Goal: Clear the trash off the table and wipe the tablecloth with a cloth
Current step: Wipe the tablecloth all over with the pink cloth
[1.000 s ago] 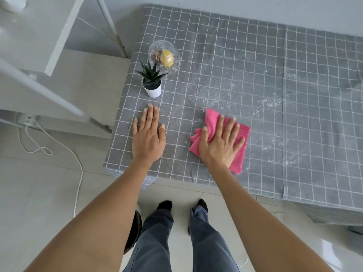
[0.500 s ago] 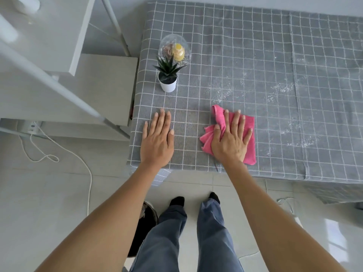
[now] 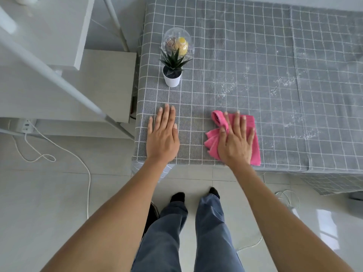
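Observation:
A grey checked tablecloth [image 3: 245,46] covers the table. My right hand [image 3: 234,141] lies flat, fingers spread, pressing a pink cloth [image 3: 254,146] onto it near the front edge. My left hand [image 3: 163,137] rests flat and empty on the tablecloth close to the front left corner. White crumbs or powder [image 3: 227,88] are scattered beyond the cloth, and more of the white specks [image 3: 302,126] lie to its right.
A small potted succulent [image 3: 172,70] in a white pot stands at the left side, with a clear dome [image 3: 177,44] holding yellow and brown items just behind it. White shelving [image 3: 59,46] stands left of the table. A cable [image 3: 59,152] trails on the floor.
My right hand has drawn the pink cloth toward the table's front edge. The view has shifted, so the table sits farther right and lower. My left hand stays flat in place.

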